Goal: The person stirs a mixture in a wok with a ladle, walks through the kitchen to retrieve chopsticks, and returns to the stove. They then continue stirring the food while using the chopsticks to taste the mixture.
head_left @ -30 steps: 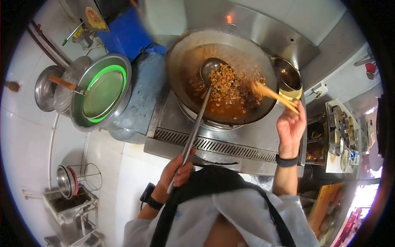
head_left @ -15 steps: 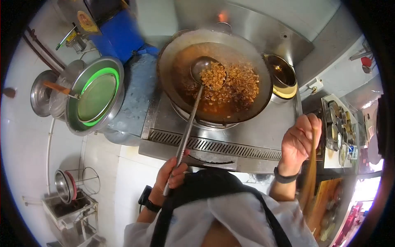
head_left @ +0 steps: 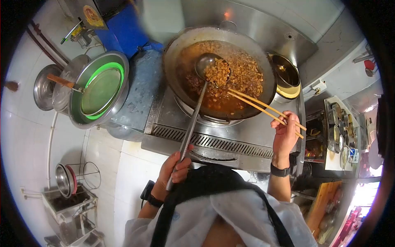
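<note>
My left hand [head_left: 175, 168] is wrapped round the metal handle of a long ladle [head_left: 191, 119]. The ladle's bowl sits in a large wok [head_left: 168, 61], heaped with browned chopped food [head_left: 217, 72]. Around it, reddish-brown liquid and more of the chopped pieces fill the wok. My right hand [head_left: 284, 133] grips a pair of wooden chopsticks [head_left: 263, 108] near their rear ends. Their tips are slightly apart, over the near right part of the wok's contents, beside the ladle bowl; whether they touch the food I cannot tell.
Behind the wok's right side stands a pot of dark liquid [head_left: 284, 71]. A metal basin [head_left: 74, 107] holding a green-rimmed strainer is at the left, near a blue box [head_left: 123, 33]. Several metal containers [head_left: 335, 123] line a right-hand shelf. The stove's slotted front edge [head_left: 214, 144] lies below the wok.
My right hand has moved slightly left, and the chopsticks have swung from hanging down beside it to reaching over the wok. The ladle stays in my left hand.
</note>
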`<state>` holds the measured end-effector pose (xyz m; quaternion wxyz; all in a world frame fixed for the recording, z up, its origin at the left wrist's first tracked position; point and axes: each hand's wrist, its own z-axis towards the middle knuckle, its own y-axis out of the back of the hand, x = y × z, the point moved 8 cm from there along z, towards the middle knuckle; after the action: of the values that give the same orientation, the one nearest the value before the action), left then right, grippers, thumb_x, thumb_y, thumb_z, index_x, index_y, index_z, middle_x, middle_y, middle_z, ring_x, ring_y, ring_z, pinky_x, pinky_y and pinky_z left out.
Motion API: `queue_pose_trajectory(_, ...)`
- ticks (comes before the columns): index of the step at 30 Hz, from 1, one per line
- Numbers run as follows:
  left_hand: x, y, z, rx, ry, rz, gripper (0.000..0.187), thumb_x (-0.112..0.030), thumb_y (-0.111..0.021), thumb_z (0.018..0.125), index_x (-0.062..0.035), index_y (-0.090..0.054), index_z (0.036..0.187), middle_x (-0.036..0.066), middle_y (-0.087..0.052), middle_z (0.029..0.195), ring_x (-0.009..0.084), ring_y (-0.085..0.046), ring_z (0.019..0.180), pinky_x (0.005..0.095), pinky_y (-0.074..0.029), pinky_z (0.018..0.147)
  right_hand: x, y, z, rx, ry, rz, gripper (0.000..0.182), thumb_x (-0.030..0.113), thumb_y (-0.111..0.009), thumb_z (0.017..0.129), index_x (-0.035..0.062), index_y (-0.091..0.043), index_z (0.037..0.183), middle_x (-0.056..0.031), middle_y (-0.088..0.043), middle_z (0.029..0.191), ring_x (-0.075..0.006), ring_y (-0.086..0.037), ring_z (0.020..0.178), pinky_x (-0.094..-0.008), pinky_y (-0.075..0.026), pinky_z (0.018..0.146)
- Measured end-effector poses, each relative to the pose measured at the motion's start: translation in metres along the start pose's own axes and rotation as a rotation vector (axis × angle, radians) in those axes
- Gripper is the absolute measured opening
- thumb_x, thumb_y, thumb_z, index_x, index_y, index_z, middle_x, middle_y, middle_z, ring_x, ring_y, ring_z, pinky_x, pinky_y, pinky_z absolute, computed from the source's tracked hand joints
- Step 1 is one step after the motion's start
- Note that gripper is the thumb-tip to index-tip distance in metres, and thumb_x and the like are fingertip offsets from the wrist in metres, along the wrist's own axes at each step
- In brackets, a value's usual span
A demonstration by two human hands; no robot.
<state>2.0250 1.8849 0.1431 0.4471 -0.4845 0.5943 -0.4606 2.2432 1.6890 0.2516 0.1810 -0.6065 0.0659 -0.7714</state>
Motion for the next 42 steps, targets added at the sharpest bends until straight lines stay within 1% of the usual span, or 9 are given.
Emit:
queue_pose_trajectory(3, 0.002, 0.003, -0.002, -0.014, 0.008, -0.019, 0.038, -0.026, -0.036, 0.089, -0.0069, -0.032, 0.121, -0.002, -0.031, 0.058, 0.0038, -0.027, 0.035, 0.0164, -0.024, 0.029, -0.006, -0.002, 0.002, -0.037, 0.017, -0.067, 0.024, 0.021, -0.041, 0.087, -0.0013, -0.048, 0.094, -0.0077, -0.051, 0.074, -0.0152, -0.054, 0.057, -0.0241, -0.046, 0.055)
queue_pose_trajectory(8, 0.004, 0.003, -0.003, -0.015, 0.004, -0.027, 0.038, -0.026, -0.037, 0.089, -0.0064, -0.032, 0.121, -0.002, -0.031, 0.058, 0.0037, -0.027, 0.036, 0.0164, -0.024, 0.028, -0.021, -0.020, 0.021, 0.050, 0.030, -0.167, 0.024, 0.019, -0.041, 0.088, -0.0026, -0.048, 0.095, -0.0101, -0.053, 0.083, -0.0145, -0.056, 0.069, -0.0249, -0.047, 0.063)
queue_pose_trajectory(15, 0.002, 0.005, -0.002, -0.051, -0.016, 0.026, 0.040, -0.027, -0.038, 0.088, -0.0058, -0.031, 0.121, -0.002, -0.031, 0.058, 0.0030, -0.026, 0.035, 0.0155, -0.024, 0.028, -0.048, -0.060, 0.044, 0.192, 0.162, -0.300, 0.019, 0.014, -0.043, 0.087, -0.0019, -0.050, 0.093, -0.0072, -0.052, 0.084, -0.0130, -0.056, 0.073, -0.0223, -0.047, 0.064)
queue_pose_trajectory(19, 0.002, 0.008, -0.003, -0.049, -0.010, 0.025, 0.042, -0.028, -0.039, 0.088, -0.0059, -0.031, 0.122, -0.002, -0.031, 0.057, 0.0029, -0.025, 0.035, 0.0156, -0.024, 0.028, -0.056, -0.082, 0.030, 0.289, 0.199, -0.426, 0.018, 0.013, -0.044, 0.086, -0.0029, -0.052, 0.089, -0.0081, -0.050, 0.086, -0.0146, -0.057, 0.073, -0.0224, -0.047, 0.064)
queue_pose_trajectory(21, 0.001, 0.007, -0.003, -0.059, -0.013, 0.029, 0.042, -0.028, -0.039, 0.088, -0.0059, -0.031, 0.122, -0.002, -0.031, 0.057, 0.0030, -0.025, 0.035, 0.0156, -0.024, 0.028, -0.053, -0.089, 0.023, 0.303, 0.138, -0.389, 0.018, 0.012, -0.044, 0.086, -0.0031, -0.053, 0.089, -0.0081, -0.049, 0.086, -0.0150, -0.056, 0.073, -0.0226, -0.048, 0.064)
queue_pose_trajectory(23, 0.001, 0.006, -0.004, -0.072, -0.011, 0.031, 0.042, -0.028, -0.039, 0.088, -0.0059, -0.030, 0.122, -0.002, -0.031, 0.057, 0.0031, -0.026, 0.035, 0.0157, -0.024, 0.028, -0.051, -0.092, 0.017, 0.359, 0.187, -0.441, 0.018, 0.012, -0.044, 0.086, -0.0031, -0.053, 0.089, -0.0082, -0.049, 0.087, -0.0151, -0.056, 0.074, -0.0233, -0.049, 0.064)
queue_pose_trajectory(25, 0.000, 0.003, -0.004, -0.072, -0.013, 0.030, 0.041, -0.028, -0.039, 0.088, -0.0060, -0.030, 0.122, -0.001, -0.031, 0.057, 0.0032, -0.026, 0.035, 0.0155, -0.024, 0.028, -0.045, -0.089, 0.018, 0.329, 0.220, -0.382, 0.018, 0.013, -0.044, 0.086, -0.0030, -0.052, 0.090, -0.0082, -0.050, 0.086, -0.0153, -0.057, 0.073, -0.0236, -0.049, 0.063)
queue_pose_trajectory(31, -0.001, 0.004, -0.004, -0.053, -0.016, 0.043, 0.041, -0.027, -0.038, 0.088, -0.0053, -0.031, 0.121, -0.001, -0.032, 0.058, 0.0031, -0.026, 0.036, 0.0152, -0.024, 0.028, -0.047, -0.051, 0.037, 0.104, 0.106, -0.230, 0.018, 0.015, -0.043, 0.087, -0.0014, -0.049, 0.091, -0.0069, -0.051, 0.081, -0.0138, -0.057, 0.066, -0.0218, -0.048, 0.059)
queue_pose_trajectory(42, -0.001, 0.005, -0.003, -0.082, -0.005, 0.047, 0.039, -0.026, -0.038, 0.088, -0.0058, -0.031, 0.121, -0.002, -0.031, 0.057, 0.0030, -0.026, 0.035, 0.0154, -0.025, 0.028, -0.047, -0.044, 0.042, 0.080, 0.120, -0.225, 0.018, 0.018, -0.042, 0.087, 0.0007, -0.048, 0.090, -0.0057, -0.054, 0.076, -0.0120, -0.057, 0.064, -0.0210, -0.046, 0.056)
